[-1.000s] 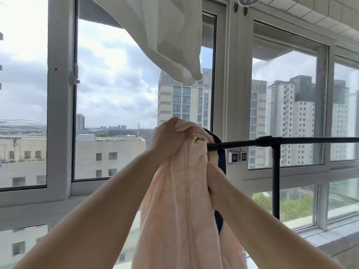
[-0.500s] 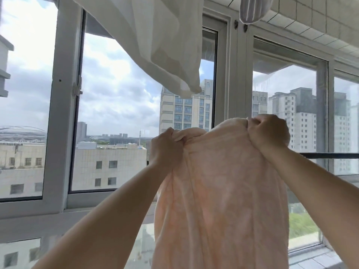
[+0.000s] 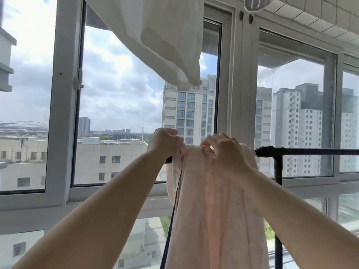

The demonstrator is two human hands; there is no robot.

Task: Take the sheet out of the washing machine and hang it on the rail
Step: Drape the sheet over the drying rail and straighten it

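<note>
The pale pink sheet (image 3: 215, 210) hangs bunched over the black rail (image 3: 303, 151), its folds falling straight down in front of the window (image 3: 62, 113). The left hand (image 3: 165, 145) grips its top edge at the rail's end, fingers curled; the right hand (image 3: 226, 150) pinches the cloth just beside it. White fabric (image 3: 165, 35) billows overhead.

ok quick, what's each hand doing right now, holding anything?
Left hand: fingers curled, gripping the top edge of the pink sheet at the black rail.
Right hand: pinching the sheet's top, bunched over the rail.
</note>
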